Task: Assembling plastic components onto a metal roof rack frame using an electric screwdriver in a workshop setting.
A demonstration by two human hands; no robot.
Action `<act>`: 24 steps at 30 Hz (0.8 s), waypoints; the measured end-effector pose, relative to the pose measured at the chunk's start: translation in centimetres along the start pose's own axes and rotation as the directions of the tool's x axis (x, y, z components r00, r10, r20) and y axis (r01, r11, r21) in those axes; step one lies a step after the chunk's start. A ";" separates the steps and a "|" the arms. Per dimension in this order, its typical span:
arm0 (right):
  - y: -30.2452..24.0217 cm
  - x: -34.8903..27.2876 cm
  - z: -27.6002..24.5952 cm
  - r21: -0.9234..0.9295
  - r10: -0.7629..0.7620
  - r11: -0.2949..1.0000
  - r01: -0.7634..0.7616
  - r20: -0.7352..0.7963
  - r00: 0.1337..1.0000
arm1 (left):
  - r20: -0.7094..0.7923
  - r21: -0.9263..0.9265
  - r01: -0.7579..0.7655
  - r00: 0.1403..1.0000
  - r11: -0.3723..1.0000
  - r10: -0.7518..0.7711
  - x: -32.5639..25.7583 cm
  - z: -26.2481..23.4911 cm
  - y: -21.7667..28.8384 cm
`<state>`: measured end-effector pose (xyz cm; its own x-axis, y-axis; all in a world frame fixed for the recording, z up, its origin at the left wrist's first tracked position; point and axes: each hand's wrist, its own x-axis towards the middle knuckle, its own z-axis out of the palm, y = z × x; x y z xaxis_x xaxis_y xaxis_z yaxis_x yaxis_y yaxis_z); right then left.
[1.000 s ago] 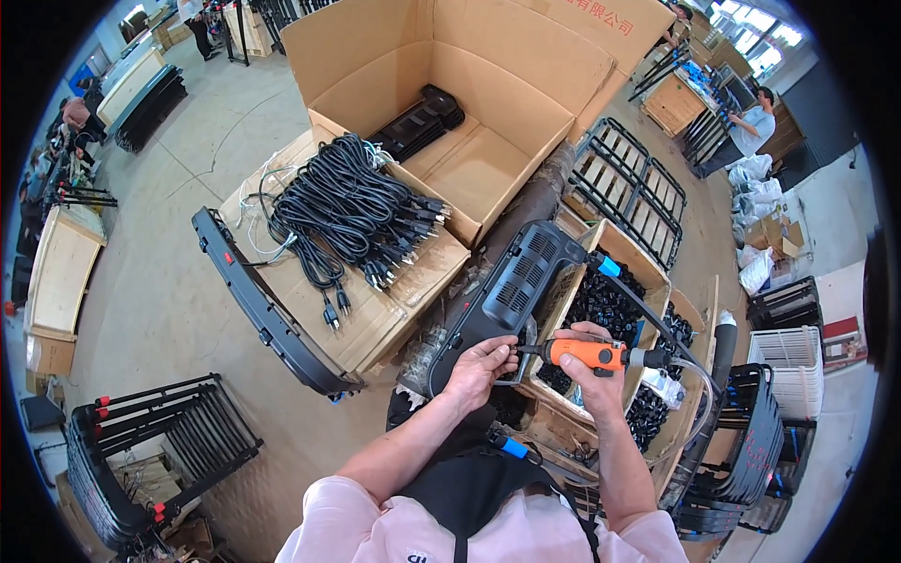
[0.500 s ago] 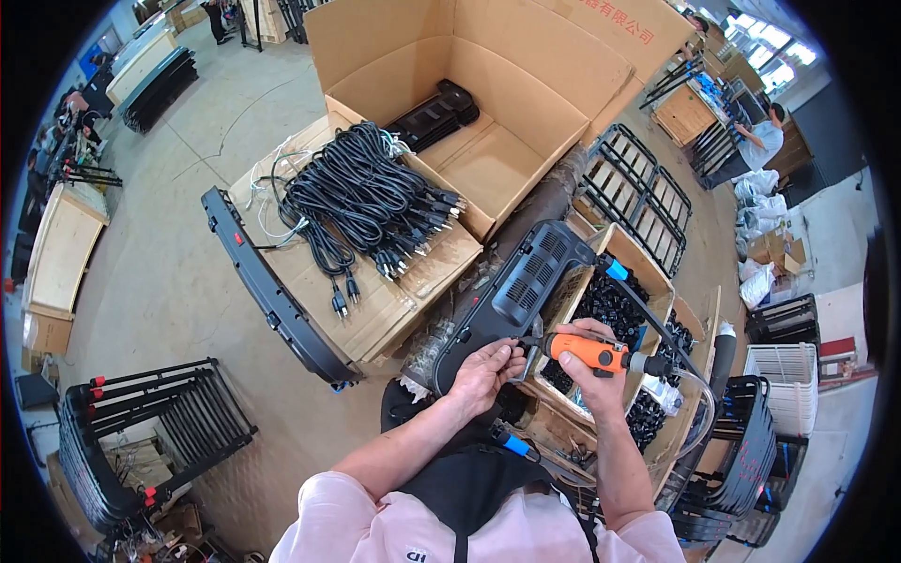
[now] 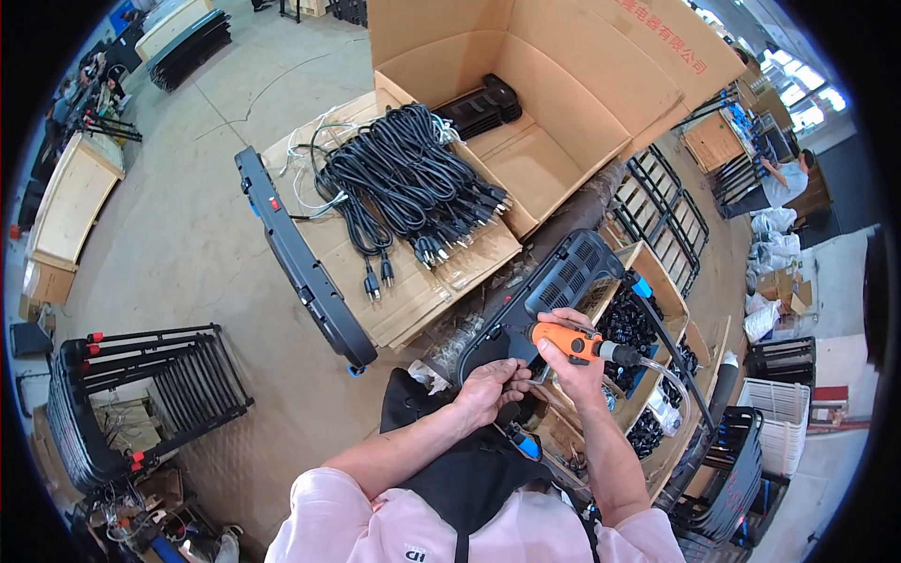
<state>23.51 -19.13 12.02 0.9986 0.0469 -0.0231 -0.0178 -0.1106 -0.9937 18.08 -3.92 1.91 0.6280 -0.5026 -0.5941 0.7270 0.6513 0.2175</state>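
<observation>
Orange driver (image 3: 563, 341) shifted leftward, right fingers (image 3: 572, 317) curled around it.

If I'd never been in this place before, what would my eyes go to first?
Probably the bright orange tool in the person's right hand, near the middle, in front of a black vented casing. Next, maybe the big heap of black cables with pronged plugs, lying on brown cardboard up to the left. Beyond it stands a big open box, with black parts inside.

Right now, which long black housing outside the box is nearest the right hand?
The vented housing by the orange tool; the other housing sits left of the cords.
</observation>
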 end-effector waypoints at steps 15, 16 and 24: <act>-0.3 1.5 2.1 -0.121 0.000 0.993 0.016 0.124 0.992 | -0.051 -0.123 0.006 0.999 0.992 -0.012 0.2 -0.9 0.5; -0.2 1.6 2.1 -0.107 -0.019 0.994 0.033 0.129 0.991 | -0.049 -0.124 0.005 0.999 0.992 -0.011 0.2 -0.9 0.5; -4.1 -1.3 0.7 -0.077 0.004 0.997 -0.001 0.031 1.000 | -0.105 -0.185 -0.039 0.994 0.982 0.020 0.7 -0.8 0.3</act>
<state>22.22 -18.00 16.03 0.9966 0.0770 -0.0302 -0.0154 -0.1867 -0.9823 18.48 -3.58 0.92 0.6097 -0.4271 -0.6677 0.6378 0.7645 0.0933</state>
